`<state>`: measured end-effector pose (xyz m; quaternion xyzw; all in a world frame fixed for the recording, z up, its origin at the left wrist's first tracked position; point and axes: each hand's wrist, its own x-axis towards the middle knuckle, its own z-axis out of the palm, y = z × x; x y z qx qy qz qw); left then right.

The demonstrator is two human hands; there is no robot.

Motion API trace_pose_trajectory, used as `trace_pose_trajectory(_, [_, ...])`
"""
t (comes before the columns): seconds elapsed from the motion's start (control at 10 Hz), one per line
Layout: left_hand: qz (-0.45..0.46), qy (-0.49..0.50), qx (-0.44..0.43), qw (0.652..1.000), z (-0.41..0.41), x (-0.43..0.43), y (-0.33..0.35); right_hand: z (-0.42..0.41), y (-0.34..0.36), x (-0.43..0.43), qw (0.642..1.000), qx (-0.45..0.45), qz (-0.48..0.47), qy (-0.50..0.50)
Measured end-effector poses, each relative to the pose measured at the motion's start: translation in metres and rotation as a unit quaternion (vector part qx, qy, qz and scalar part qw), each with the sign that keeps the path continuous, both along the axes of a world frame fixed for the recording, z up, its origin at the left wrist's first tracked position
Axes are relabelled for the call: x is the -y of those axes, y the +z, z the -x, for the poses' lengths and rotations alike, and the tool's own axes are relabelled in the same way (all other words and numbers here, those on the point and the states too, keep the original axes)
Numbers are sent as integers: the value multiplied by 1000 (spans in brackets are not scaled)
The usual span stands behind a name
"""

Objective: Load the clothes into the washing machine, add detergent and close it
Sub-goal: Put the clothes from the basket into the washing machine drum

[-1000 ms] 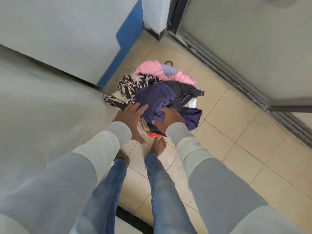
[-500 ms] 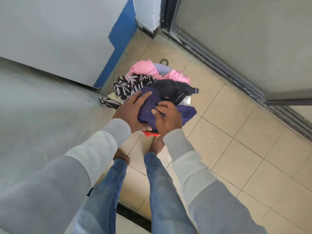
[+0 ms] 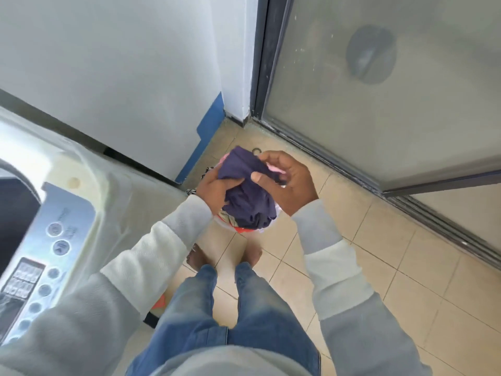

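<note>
A bunched dark purple garment (image 3: 248, 194) is held up between my two hands over the floor. My left hand (image 3: 217, 189) grips its left side. My right hand (image 3: 287, 183) pinches its upper right edge. Below it, mostly hidden, the pile of clothes (image 3: 238, 225) shows bits of pink, orange and patterned cloth. The top-loading washing machine (image 3: 89, 191) stands at the left, its control panel (image 3: 40, 264) with round buttons facing me. Its dark tub opening (image 3: 13, 210) shows at the far left edge.
A white wall (image 3: 122, 63) with a blue strip (image 3: 203, 139) rises behind the machine. A frosted sliding glass door (image 3: 379, 90) and its floor track run along the right. Beige floor tiles (image 3: 379, 253) lie to the right of my bare feet.
Both hands closed on the purple garment and lifted it off the pile. My view rose and turned left, bringing the washing machine's top and panel into sight.
</note>
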<state>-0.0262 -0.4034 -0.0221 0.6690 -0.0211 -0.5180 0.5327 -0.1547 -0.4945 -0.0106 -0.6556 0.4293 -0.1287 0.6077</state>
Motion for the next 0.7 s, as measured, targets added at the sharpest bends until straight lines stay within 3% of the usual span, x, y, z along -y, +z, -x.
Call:
trace_pose_trajectory(0.1, [27,55,-159,985,2,0,36,16,27,-14,998,18,11,63])
trace_pose_trajectory(0.2, [84,26,-258,962,6,-3,67,14,31,-24,997,21,67,25])
trace_pose_trajectory(0.3, [97,-147,-2,984,-9,-8,77,10,44,-25,993,-2,103,-50])
trace_pose_trajectory(0.4, [127,-252,366,887,-26,-13,78,8,62,-13,978,13,204,-41])
trace_pose_trajectory(0.5, [152,-350,515,767,-21,-10,93,0,77,-5,955,-34,294,38])
trace_pose_trajectory(0.6, [45,-338,563,753,-11,-1,85,-5,90,-4,960,-23,261,100])
trace_pose_trajectory(0.7, [71,-229,379,894,-13,0,77,8,102,-6,981,84,153,85])
